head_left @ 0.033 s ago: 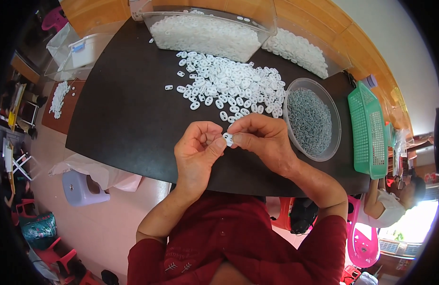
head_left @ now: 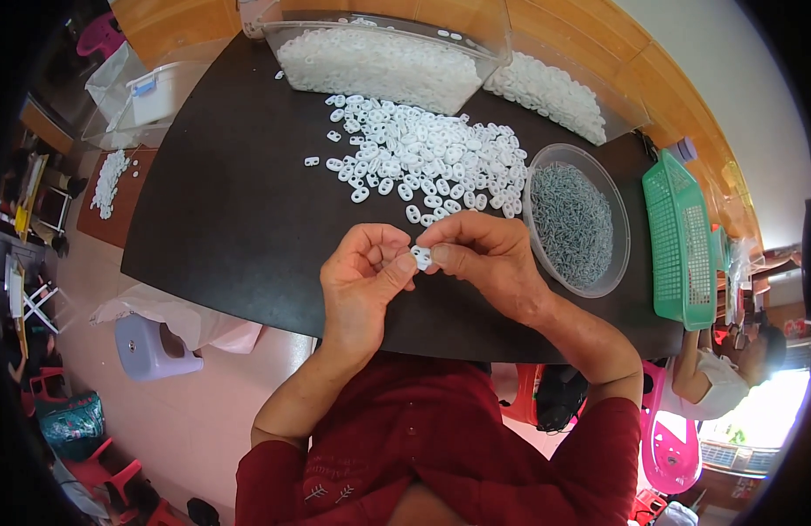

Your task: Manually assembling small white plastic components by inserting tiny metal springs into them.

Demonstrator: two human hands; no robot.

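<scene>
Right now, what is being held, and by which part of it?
The left hand and right hand together pinch a small white piece by its left and right edges.

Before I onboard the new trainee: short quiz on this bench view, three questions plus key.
1. True or false: only the right hand touches the small white two-holed piece.
2. Which stands just right of the round clear tub of grey screw-like pieces?
A) purple stool
B) green basket
C) white lidded box
3. What is heaped inside the large clear bin behind the loose white pile?

Key:
1. False; the left hand pinches it too.
2. B.
3. More small white pieces.
</scene>
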